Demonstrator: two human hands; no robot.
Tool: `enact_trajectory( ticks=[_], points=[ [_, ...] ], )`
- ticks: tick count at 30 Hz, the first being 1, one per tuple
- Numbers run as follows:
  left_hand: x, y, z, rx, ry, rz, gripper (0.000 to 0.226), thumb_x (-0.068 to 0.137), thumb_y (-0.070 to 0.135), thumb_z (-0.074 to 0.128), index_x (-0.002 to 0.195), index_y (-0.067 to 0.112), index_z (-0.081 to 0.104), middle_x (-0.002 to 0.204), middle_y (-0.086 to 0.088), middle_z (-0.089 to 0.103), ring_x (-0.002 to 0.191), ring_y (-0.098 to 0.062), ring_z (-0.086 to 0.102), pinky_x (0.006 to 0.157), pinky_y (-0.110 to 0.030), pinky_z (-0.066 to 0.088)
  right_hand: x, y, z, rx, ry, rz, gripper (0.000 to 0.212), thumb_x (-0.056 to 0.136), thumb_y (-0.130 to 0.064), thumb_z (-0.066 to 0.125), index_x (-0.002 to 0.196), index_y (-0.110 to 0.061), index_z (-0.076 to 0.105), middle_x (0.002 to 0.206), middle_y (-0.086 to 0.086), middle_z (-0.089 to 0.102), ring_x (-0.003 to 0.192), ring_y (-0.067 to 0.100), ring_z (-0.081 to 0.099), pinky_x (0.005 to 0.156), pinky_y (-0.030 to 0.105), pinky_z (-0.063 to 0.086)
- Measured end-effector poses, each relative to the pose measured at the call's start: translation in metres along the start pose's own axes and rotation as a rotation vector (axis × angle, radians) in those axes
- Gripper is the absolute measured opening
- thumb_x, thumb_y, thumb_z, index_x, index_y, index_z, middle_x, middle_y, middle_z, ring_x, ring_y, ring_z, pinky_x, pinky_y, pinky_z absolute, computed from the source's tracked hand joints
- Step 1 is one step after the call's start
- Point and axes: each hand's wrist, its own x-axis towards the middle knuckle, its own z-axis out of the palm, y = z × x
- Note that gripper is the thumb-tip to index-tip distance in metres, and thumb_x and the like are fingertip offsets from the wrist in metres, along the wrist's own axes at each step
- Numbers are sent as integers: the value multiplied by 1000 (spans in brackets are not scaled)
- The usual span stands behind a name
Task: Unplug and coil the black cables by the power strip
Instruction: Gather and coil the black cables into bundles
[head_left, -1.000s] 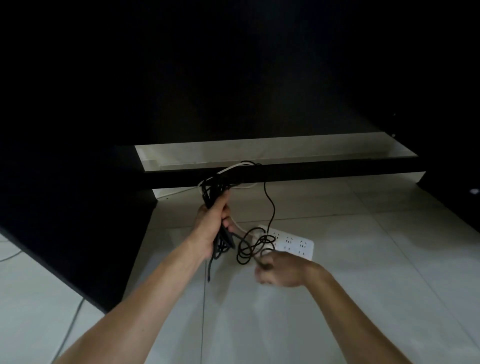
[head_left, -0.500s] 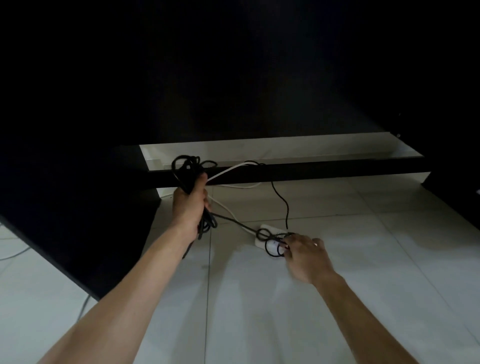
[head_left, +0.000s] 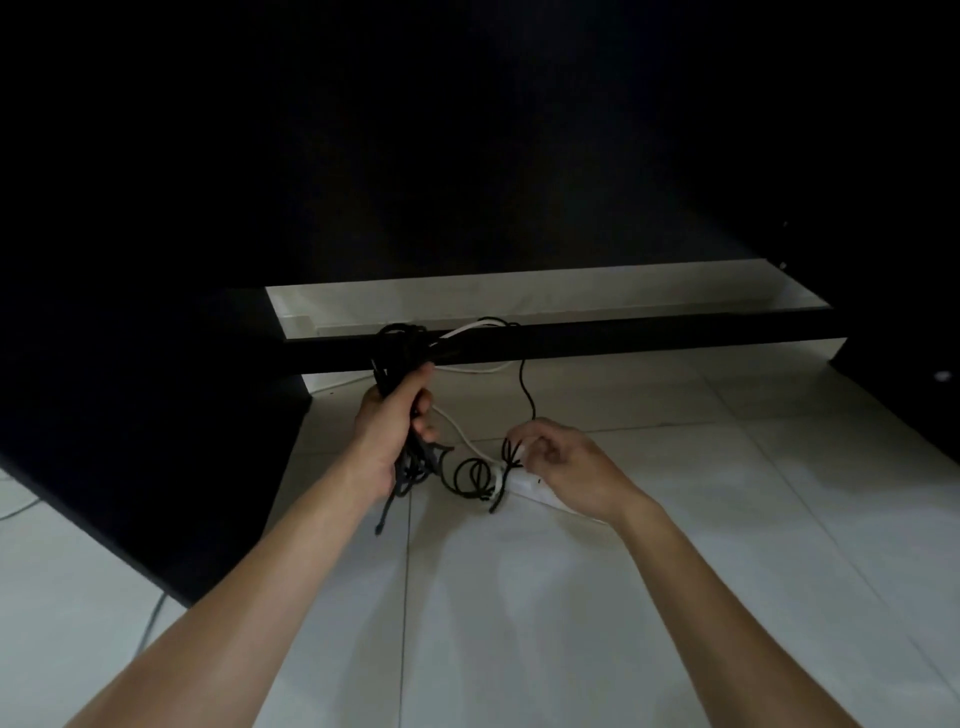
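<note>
Pale floor tiles (head_left: 571, 597) run under a dark desk, and on them, near centre, the left hand (head_left: 392, 426) is fisted tight round a bundle of black cables (head_left: 402, 358). At its three o'clock the right hand (head_left: 563, 460) pinches a thin black cable (head_left: 525, 387) with curled fingers, just above the white power strip (head_left: 530, 488); loose loops (head_left: 470, 475) lie between the hands.

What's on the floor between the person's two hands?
In the head view, between the left hand and right hand lie loose black cable loops and a white cord on the tiled floor.
</note>
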Motion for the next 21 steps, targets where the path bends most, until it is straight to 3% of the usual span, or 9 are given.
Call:
enact_trajectory(
  ticks=[2,6,8,10,12,15,18,21],
  points=[
    [-1,3,4,-112,-61,-35,17,89,29,66,79,19,56,56,6,42,40,-6,33,38,-19,32,1,1,8,-122,-24,-22,48,94,-12,59,138,-31,52,125,0,55,114,9,53,92,15,40],
    [-5,5,7,-337,-215,-99,17,88,29,62,79,20,52,52,8,40,35,-2,33,37,-14,30,7,5,31,-464,-167,-37,76,86,-31,68,151,-42,30,159,-10,28,146,14,24,120,35,22],
    [-7,10,4,-390,-241,-101,17,87,30,62,77,20,52,51,9,40,35,-2,33,38,-13,30,11,14,37,-665,-246,-19,63,89,-39,64,147,-32,42,158,-6,32,146,19,25,120,36,20],
    [-6,17,-3,-333,-190,-70,18,89,29,60,76,20,52,51,8,40,34,-2,33,37,-14,30,11,21,36,-711,-197,-30,34,93,-40,56,121,-25,66,136,0,57,129,23,48,106,33,35],
    [-3,20,-14,-170,-89,-15,18,91,28,62,77,20,54,54,7,40,36,-3,33,37,-16,30,7,25,30,-471,-85,58,22,95,-37,54,88,-28,72,102,-3,71,98,19,64,88,31,49],
    [1,12,-30,23,7,27,16,90,23,65,77,18,57,58,2,41,36,-5,34,36,-19,31,5,19,21,-137,89,128,33,93,-28,60,61,-23,69,72,-3,74,67,17,66,66,27,52],
    [-1,-5,-34,202,-28,-36,14,87,22,69,80,14,60,67,-3,52,37,-6,35,37,-19,34,8,0,11,198,302,128,28,88,-13,64,61,-15,71,60,1,70,61,16,63,64,28,48],
    [-9,-18,-24,327,-144,-146,21,86,26,70,100,11,65,87,-8,69,40,-6,34,38,-19,35,13,-20,1,606,373,147,27,88,-2,59,63,-13,61,48,3,41,46,19,43,48,25,42]
  ],
)
